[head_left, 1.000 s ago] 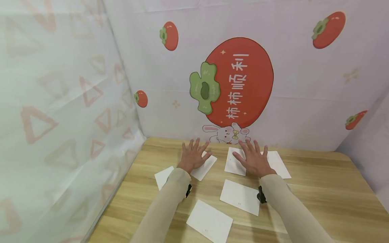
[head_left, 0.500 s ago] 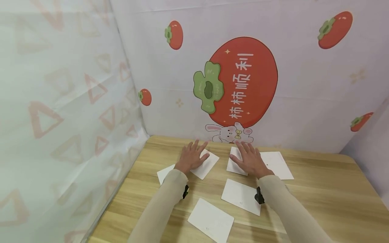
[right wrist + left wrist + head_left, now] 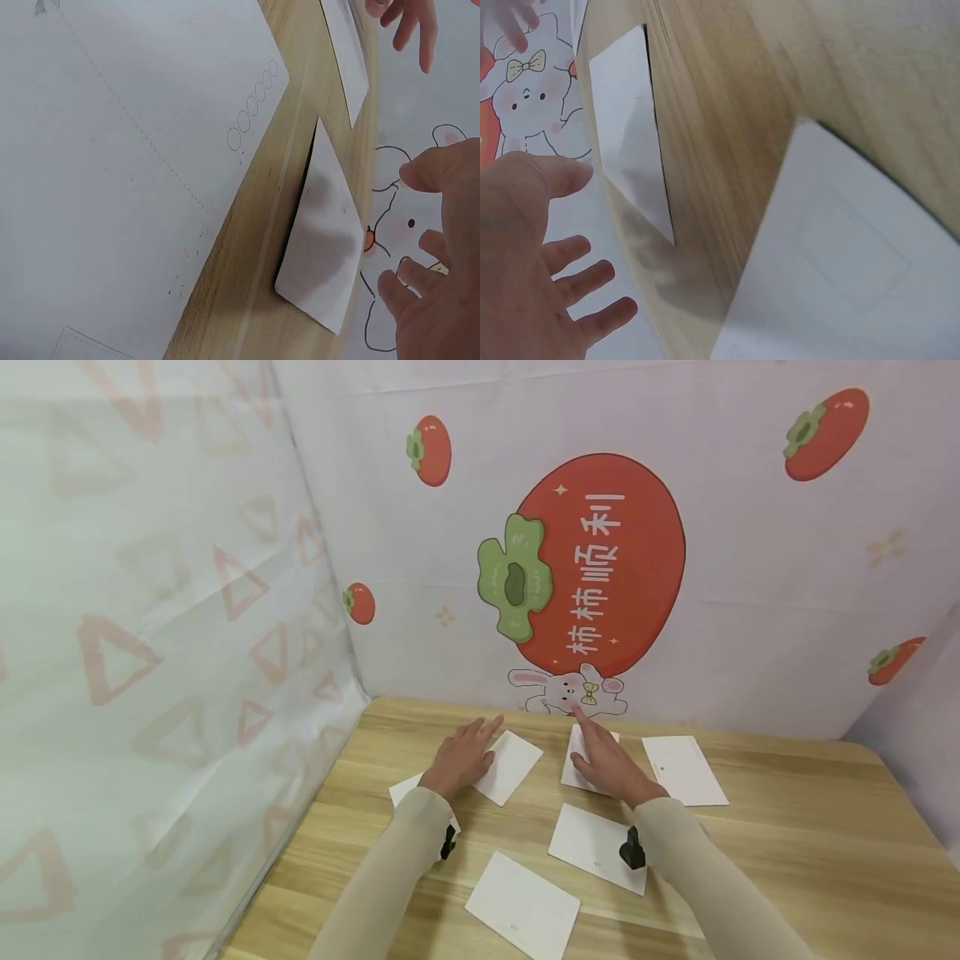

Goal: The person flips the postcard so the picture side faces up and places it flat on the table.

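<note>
While the right hand (image 3: 609, 764) hovers, a white card (image 3: 321, 238) lies beneath it.

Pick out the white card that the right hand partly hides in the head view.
It is the card nearest the printed rabbit: the right hand overlaps it, while the other cards lie outside that hand's outline.

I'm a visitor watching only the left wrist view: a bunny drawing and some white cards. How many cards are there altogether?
Observer: Six white cards show on the table in the head view.
Visitor: And where's the right hand?
Observer: In the head view, the right hand partly hides a card just below the bunny; whether they touch, I can't tell.
Visitor: Is anything printed on the cards over there?
Observer: Yes, the right wrist view shows a row of small circles on one.
</note>
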Demonstrator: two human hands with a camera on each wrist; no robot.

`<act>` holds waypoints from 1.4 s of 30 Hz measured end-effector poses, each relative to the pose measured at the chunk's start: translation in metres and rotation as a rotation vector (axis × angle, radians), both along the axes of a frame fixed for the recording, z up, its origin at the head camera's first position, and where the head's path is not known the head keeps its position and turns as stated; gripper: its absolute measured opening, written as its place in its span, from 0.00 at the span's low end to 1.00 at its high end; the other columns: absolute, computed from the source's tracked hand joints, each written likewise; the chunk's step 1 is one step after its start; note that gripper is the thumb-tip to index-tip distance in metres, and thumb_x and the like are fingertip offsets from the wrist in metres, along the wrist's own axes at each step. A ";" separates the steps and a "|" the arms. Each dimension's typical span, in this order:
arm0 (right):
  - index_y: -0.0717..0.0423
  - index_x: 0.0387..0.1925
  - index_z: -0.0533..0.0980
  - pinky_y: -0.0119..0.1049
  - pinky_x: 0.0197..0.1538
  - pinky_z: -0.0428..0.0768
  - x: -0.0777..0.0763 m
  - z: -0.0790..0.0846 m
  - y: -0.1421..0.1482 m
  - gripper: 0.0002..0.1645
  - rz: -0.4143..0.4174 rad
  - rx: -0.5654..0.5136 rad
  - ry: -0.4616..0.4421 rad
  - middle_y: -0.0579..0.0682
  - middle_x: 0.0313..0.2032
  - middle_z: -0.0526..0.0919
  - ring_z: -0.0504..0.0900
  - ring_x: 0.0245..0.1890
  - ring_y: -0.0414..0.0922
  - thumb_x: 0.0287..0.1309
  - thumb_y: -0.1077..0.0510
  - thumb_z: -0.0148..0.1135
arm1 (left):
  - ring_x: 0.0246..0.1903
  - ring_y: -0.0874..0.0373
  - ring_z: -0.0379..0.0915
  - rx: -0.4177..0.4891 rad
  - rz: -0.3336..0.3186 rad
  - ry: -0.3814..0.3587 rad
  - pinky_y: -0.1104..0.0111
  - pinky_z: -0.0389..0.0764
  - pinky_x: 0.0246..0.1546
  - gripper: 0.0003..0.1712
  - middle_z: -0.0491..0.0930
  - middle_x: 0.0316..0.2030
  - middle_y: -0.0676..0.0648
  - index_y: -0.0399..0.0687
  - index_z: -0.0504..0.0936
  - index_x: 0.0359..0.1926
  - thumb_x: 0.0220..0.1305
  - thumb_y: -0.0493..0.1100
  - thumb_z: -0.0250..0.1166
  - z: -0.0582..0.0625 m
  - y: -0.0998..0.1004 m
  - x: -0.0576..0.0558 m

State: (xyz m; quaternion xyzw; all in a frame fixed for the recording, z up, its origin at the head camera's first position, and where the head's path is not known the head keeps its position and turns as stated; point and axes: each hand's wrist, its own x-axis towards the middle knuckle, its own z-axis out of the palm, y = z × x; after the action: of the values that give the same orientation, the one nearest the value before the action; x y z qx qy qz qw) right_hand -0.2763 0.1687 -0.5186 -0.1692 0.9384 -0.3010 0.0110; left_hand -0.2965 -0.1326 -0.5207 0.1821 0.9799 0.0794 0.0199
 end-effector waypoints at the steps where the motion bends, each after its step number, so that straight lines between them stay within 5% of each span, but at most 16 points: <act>1: 0.49 0.90 0.36 0.67 0.84 0.59 0.000 0.000 -0.001 0.56 -0.001 -0.009 -0.004 0.66 0.86 0.53 0.56 0.84 0.67 0.77 0.59 0.61 | 0.78 0.35 0.65 0.009 0.000 0.000 0.37 0.79 0.69 0.40 0.61 0.84 0.40 0.65 0.53 0.89 0.84 0.49 0.58 0.001 -0.001 0.001; 6: 0.50 0.90 0.37 0.66 0.84 0.59 -0.002 -0.001 -0.005 0.55 -0.037 -0.061 -0.041 0.66 0.85 0.55 0.58 0.84 0.67 0.77 0.64 0.59 | 0.76 0.38 0.69 0.065 0.011 -0.018 0.43 0.86 0.63 0.42 0.66 0.82 0.41 0.62 0.53 0.88 0.83 0.42 0.60 0.007 -0.008 0.003; 11: 0.52 0.89 0.41 0.69 0.79 0.68 0.001 0.000 -0.011 0.52 -0.049 -0.130 -0.072 0.68 0.80 0.66 0.68 0.79 0.69 0.77 0.67 0.58 | 0.78 0.41 0.68 0.131 0.056 -0.078 0.45 0.82 0.70 0.47 0.67 0.81 0.42 0.62 0.51 0.89 0.79 0.34 0.62 0.008 -0.016 0.001; 19: 0.45 0.89 0.47 0.62 0.68 0.84 0.001 -0.002 -0.015 0.49 -0.054 -0.233 -0.058 0.70 0.75 0.73 0.82 0.67 0.67 0.77 0.72 0.52 | 0.71 0.41 0.76 0.363 0.112 -0.140 0.46 0.82 0.70 0.50 0.73 0.77 0.39 0.55 0.56 0.88 0.73 0.21 0.58 0.005 -0.029 -0.003; 24: 0.43 0.90 0.44 0.48 0.52 0.93 0.001 -0.004 -0.018 0.50 -0.060 -0.418 -0.223 0.72 0.76 0.70 0.84 0.61 0.64 0.78 0.74 0.48 | 0.50 0.47 0.83 0.555 0.143 -0.254 0.60 0.87 0.46 0.50 0.76 0.73 0.33 0.49 0.57 0.87 0.69 0.19 0.58 0.010 -0.035 0.001; 28: 0.37 0.90 0.40 0.45 0.52 0.94 0.002 -0.004 -0.020 0.54 -0.064 -0.595 -0.398 0.72 0.78 0.65 0.82 0.60 0.62 0.78 0.76 0.48 | 0.39 0.52 0.81 0.693 0.211 -0.377 0.68 0.85 0.33 0.49 0.74 0.74 0.32 0.52 0.57 0.87 0.71 0.20 0.56 0.013 -0.039 0.001; 33: 0.37 0.90 0.38 0.48 0.60 0.92 0.005 -0.001 -0.025 0.57 -0.076 -0.809 -0.599 0.70 0.79 0.62 0.82 0.62 0.60 0.73 0.77 0.45 | 0.46 0.49 0.86 0.802 0.310 -0.463 0.63 0.93 0.41 0.41 0.76 0.71 0.34 0.47 0.64 0.83 0.74 0.22 0.56 0.014 -0.045 0.000; 37: 0.46 0.90 0.40 0.47 0.62 0.90 0.012 0.001 -0.034 0.56 -0.123 -0.868 -0.666 0.70 0.77 0.66 0.82 0.66 0.61 0.70 0.80 0.42 | 0.48 0.48 0.87 0.865 0.353 -0.506 0.62 0.94 0.47 0.33 0.78 0.68 0.32 0.36 0.73 0.75 0.72 0.19 0.52 0.014 -0.048 0.001; 42: 0.58 0.88 0.45 0.47 0.61 0.91 0.020 0.001 -0.044 0.45 -0.154 -0.904 -0.749 0.71 0.72 0.70 0.84 0.61 0.58 0.76 0.76 0.40 | 0.47 0.48 0.87 0.880 0.352 -0.541 0.61 0.94 0.49 0.29 0.80 0.65 0.31 0.30 0.77 0.69 0.71 0.19 0.48 0.015 -0.049 0.002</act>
State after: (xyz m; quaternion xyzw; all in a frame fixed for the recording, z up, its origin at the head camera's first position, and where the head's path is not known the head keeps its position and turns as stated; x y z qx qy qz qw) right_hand -0.2558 0.1242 -0.5172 0.0296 0.6589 -0.7101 0.2465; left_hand -0.2941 -0.1819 -0.5058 -0.0206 0.8297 0.5281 0.1795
